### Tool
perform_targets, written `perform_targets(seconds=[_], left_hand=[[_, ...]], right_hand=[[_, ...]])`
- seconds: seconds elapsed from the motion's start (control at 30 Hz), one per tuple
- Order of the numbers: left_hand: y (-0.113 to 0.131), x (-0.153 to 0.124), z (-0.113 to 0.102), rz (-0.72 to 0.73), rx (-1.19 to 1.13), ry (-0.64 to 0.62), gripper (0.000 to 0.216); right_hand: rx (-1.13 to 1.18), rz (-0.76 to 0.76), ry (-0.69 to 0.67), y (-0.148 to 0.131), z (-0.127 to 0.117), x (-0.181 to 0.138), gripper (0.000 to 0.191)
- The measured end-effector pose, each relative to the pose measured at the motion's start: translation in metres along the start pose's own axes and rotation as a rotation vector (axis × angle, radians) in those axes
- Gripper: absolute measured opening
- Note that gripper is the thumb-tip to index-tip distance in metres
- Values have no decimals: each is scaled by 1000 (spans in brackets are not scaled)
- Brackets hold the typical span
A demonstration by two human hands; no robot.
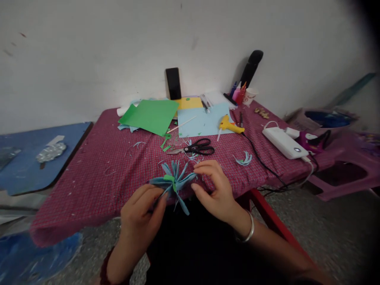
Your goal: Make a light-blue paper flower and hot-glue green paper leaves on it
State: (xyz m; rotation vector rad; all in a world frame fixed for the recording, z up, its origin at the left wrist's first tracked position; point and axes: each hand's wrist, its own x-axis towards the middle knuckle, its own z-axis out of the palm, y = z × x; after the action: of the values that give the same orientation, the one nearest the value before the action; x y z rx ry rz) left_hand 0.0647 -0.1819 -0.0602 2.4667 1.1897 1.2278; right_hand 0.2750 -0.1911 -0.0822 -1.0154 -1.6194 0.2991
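A blue paper flower [178,180] with a green strip across its middle is held over the table's front edge. My left hand [145,209] pinches its left petals between thumb and fingers. On the other side, my right hand [215,190] has thumb and fingers apart around the tip of a right petal; whether it touches the paper I cannot tell. Just beyond the flower lie black-handled scissors [198,147], among blue and green paper scraps [166,142].
A yellow glue gun [228,124] rests on light blue paper [192,122], its cord trailing right. Green sheets [151,114] lie at back left. A phone [173,83] leans on the wall. A white power bank [285,142] sits right, and a blue board [44,150] stands left.
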Motion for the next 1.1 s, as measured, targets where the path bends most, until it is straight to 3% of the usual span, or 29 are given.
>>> perform_targets(seconds=[0.17,0.47,0.67,0.77,0.93,1.1], left_hand=[[-6,-1,-4,29,37,-3,9],[-11,-2,-6,48,61,25,10],[-17,-8,-1,8,111,206,11],[-27,-12,5,-1,74,272,12],[-44,-18,13,-141,-77,339,10],[-46,-18,16,-283,-184,334,5]], right_hand=[[57,-19,5,4,2,-5,38],[-32,-81,-119,8,5,-5,36],[103,-64,-21,-1,8,-6,43],[224,-26,-69,-5,9,-10,40],[383,67,-142,-4,11,-10,29],[248,-42,-160,-3,15,-9,36]])
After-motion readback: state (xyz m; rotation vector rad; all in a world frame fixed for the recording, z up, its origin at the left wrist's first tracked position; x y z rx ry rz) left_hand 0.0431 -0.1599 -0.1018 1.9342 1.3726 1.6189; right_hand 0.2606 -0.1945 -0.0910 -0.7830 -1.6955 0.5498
